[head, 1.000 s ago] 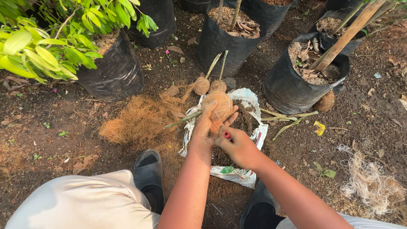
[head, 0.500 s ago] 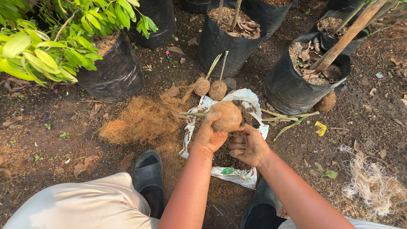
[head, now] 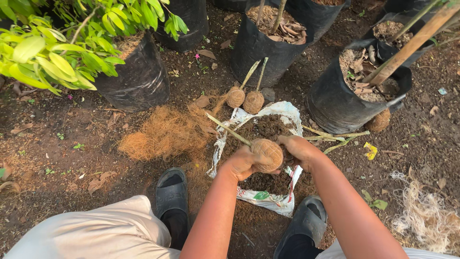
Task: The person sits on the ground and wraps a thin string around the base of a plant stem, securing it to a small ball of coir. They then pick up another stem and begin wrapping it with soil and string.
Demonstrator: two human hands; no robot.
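Left hand [head: 242, 163] and right hand [head: 297, 148], grips closed around fibre-wrapped root ball [head: 267, 153], stem slanting up-left, over soil on white sack [head: 268, 201]; 2 wrapped balls [head: 244, 99] beyond.

Soil [head: 268, 129] in sack [head: 268, 201] — fibre pile [head: 163, 134] left

Daylight, soft and even, no hard sun patches on the soil [head: 72, 153]. Leaves [head: 52, 57] at upper left are the brightest spot, close to blown out, yellow-green. Black bags [head: 139, 81] show dull sheen, no harsh glare. Shadows weak and diffuse, darkest under the bags and around the sandals [head: 171, 194] at bottom centre. Focus sharp across centre: fibre pile [head: 163, 134] strands resolve well. Slight wide-angle bend at the edges; stick [head: 412, 43] at upper right leans. Forearms at bottom a little soft. No motion blur.
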